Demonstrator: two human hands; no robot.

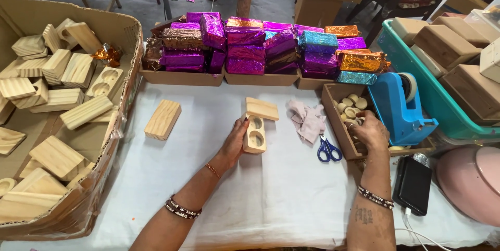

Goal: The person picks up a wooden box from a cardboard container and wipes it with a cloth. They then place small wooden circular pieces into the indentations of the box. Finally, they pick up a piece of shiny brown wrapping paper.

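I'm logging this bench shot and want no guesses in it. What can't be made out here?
Head view only:
- Right hand: fingertips hidden inside the small box of round pieces; whether they grip one is unclear.
- Left hand: its palm side is hidden against the two-hole wooden block.
- Wrapped packs: rear rows hidden by front ones.
- Cardboard box of blocks: cut off at the left edge.

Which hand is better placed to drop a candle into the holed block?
Right. The right hand is already in the candle tray, probably gripping one, while the left hand steadies the wooden block upright.
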